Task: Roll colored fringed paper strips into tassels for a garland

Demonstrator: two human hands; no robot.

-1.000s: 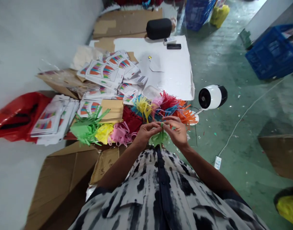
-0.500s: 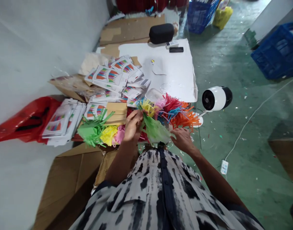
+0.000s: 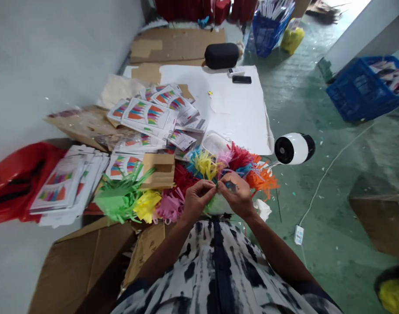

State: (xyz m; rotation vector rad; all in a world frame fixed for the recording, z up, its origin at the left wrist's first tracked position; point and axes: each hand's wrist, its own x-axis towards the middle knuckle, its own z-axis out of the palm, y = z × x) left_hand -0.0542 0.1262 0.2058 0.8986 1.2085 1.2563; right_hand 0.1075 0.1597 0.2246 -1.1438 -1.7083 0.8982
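My left hand and my right hand meet in front of my chest, both pinched on a piece of green fringed tissue paper that hangs between them. Just beyond my hands lies a heap of fringed paper bundles: green, yellow, pink, red and orange. Behind the heap are printed cards with rainbow tassel pictures.
A white fan stands on the green floor to the right, its cable running to a power strip. A white sheet carries a phone and black case. Cardboard, a red bag, blue crates.
Half a second ago my hands were apart with the green paper stretched between them; now they have come back together, pinching it close in front of my chest.
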